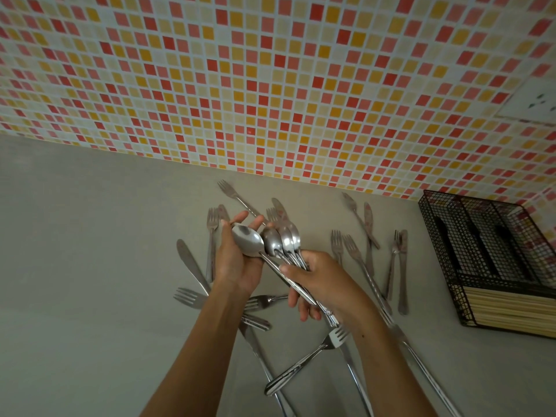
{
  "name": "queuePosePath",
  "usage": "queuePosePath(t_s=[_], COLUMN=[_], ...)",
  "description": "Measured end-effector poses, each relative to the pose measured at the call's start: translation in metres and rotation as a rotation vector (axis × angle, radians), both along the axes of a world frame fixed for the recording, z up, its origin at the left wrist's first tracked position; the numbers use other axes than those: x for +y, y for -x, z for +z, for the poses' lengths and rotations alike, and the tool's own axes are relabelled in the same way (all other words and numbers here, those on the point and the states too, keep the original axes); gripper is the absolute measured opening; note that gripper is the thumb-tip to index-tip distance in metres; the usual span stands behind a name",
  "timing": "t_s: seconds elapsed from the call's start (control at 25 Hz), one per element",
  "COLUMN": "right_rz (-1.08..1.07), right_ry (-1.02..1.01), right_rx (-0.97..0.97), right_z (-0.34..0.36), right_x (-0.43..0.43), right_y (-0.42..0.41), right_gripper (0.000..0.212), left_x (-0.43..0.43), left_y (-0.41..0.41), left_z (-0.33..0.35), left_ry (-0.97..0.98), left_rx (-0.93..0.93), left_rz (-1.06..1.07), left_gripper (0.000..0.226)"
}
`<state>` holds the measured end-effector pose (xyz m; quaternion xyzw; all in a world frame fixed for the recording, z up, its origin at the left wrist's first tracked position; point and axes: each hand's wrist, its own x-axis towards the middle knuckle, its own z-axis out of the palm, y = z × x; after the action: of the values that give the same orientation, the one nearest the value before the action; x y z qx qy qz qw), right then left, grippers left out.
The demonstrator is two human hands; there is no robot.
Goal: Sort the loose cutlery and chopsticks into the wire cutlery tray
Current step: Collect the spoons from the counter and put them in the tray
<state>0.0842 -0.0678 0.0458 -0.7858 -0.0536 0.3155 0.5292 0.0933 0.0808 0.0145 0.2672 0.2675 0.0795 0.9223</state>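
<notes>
Several steel spoons [270,243] are bunched above the grey counter, bowls pointing away from me. My right hand [319,285] grips their handles. My left hand [237,263] cups the bowl end of the bunch, fingers curled round the nearest spoon. Loose forks [356,255] and table knives [191,266] lie scattered on the counter under and around both hands. The black wire cutlery tray [469,308] stands at the right; its front compartment holds a row of pale chopsticks [511,311]. Its long rear compartments look dark.
A mosaic-tiled wall [270,85] in red, pink and yellow rises behind the counter [90,266]. A white wall socket [532,100] sits at the upper right. A long-handled fork [304,365] lies near the front edge between my forearms.
</notes>
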Motion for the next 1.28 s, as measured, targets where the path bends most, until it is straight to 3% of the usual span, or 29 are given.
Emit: queuePosePath(t_s=[0.4,0.48,0.64,0.84,1.04,1.28], right_rz=[-0.098,-0.116,-0.04,-0.023,0.057,0.214], right_ry=[0.098,0.233,0.69,0.889,0.831,0.449], right_rx=[-0.176,-0.303,-0.749,-0.886,-0.863,-0.644], right_z=[0.007,0.005,0.01,0.029,0.022,-0.001], right_x=[0.001,0.0,-0.002,-0.005,-0.008,-0.003], right_y=[0.0,-0.002,-0.004,0.001,-0.004,-0.004], right_gripper=[0.02,0.023,0.035,0.032,0.027,0.032], left_x=[-0.005,-0.006,-0.003,0.0,0.003,-0.003], left_y=[0.0,-0.002,-0.006,-0.008,-0.005,-0.002], left_z=[0.003,0.001,-0.003,-0.005,-0.011,-0.007], left_ry=[0.056,0.098,0.14,0.162,0.156,0.195], left_rx=[0.153,0.174,0.212,0.192,0.128,0.082], left_rz=[0.057,0.086,0.168,0.169,0.037,-0.114], left_gripper=[0.032,0.033,0.035,0.032,0.026,0.041])
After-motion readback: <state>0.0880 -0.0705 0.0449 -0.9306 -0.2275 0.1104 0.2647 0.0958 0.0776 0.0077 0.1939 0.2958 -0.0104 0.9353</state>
